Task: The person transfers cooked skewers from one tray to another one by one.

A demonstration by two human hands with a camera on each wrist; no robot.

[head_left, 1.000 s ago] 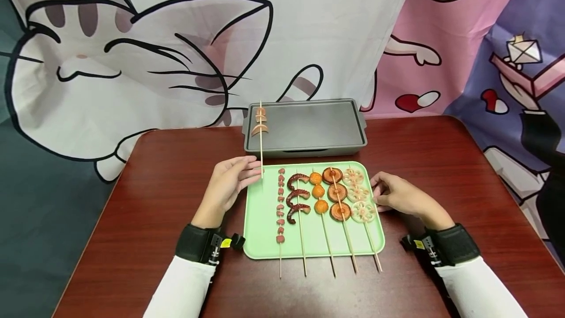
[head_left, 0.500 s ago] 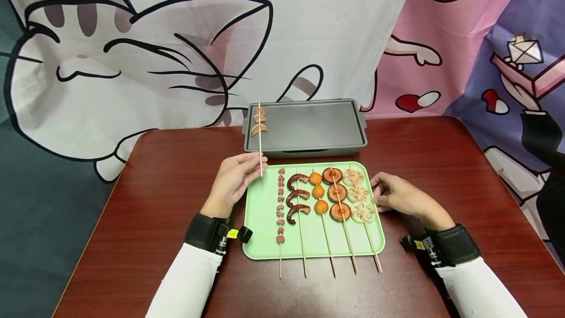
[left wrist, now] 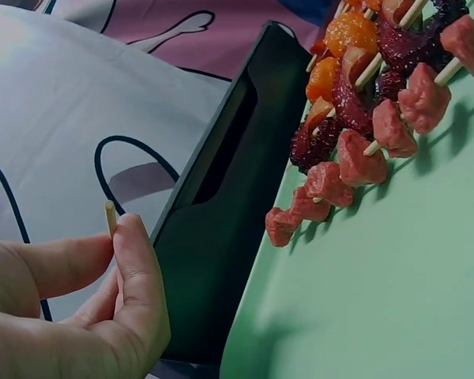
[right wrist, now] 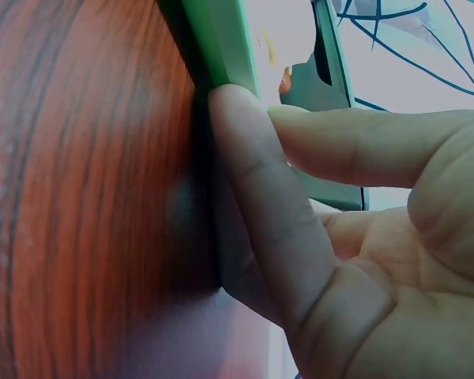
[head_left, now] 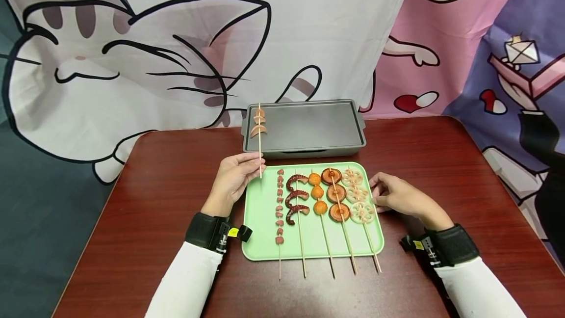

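Observation:
My left hand pinches the lower stick of a skewer between thumb and fingers. Its crescent-shaped, pinkish-tan food pieces lie over the left end of a grey rectangular grill pan. In the left wrist view the stick's end pokes out past the fingertips. My right hand grips the right rim of a light green tray, thumb above and fingers at the outer side. On that tray lie skewers of small pink meat cubes, dark red octopus tentacles, orange balls, mushroom caps and lotus root slices.
The tray and pan stand on a reddish-brown wooden table, the pan directly behind the tray. Skewer sticks overhang the tray's front edge. A cartoon-printed cloth hangs behind the table's back edge.
My left hand has shifted slightly right and up, its outstretched fingers curling in to pinch the stick. The skewer has barely moved. My right hand stays at the tray's rim.

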